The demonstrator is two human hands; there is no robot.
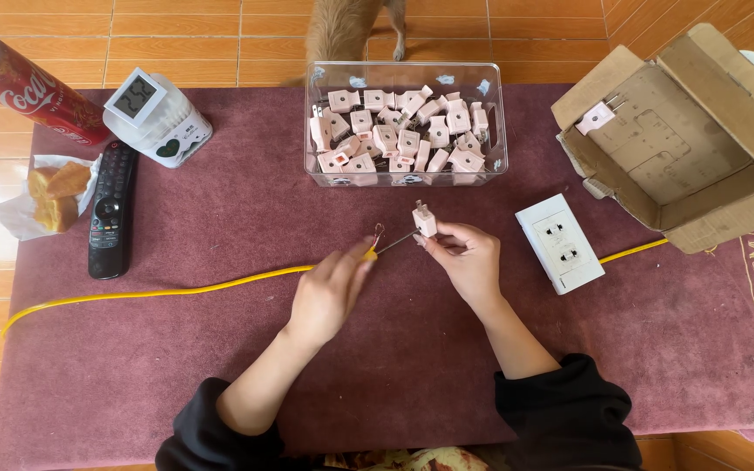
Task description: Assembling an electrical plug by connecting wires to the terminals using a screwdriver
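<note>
A dull red mat with a short, fuzzy nap covers the orange tiled floor and carries everything. At its far right corner sits an open brown cardboard box, flaps spread, with one pale pink plug lying on its flat inner sheet. At the middle of the far edge stands a clear plastic tub, rectangular with rounded corners, heaped with more pale pink plugs. Near the far left corner a round white container with a dark label carries a small square clock on its lid. Beside it a red drink can lies tilted across the mat's edge. A black remote control lies lengthwise below them, and a paper wrapper with golden bread sits at the left edge. A white double socket block lies right of centre.

A thin yellow wire runs from the left edge to the middle of the mat. The left hand pinches its end, where bare copper strands curl up. The right hand grasps a pink plug, metal prongs upward, together with a slim metal tool pointing at the wire end.
</note>
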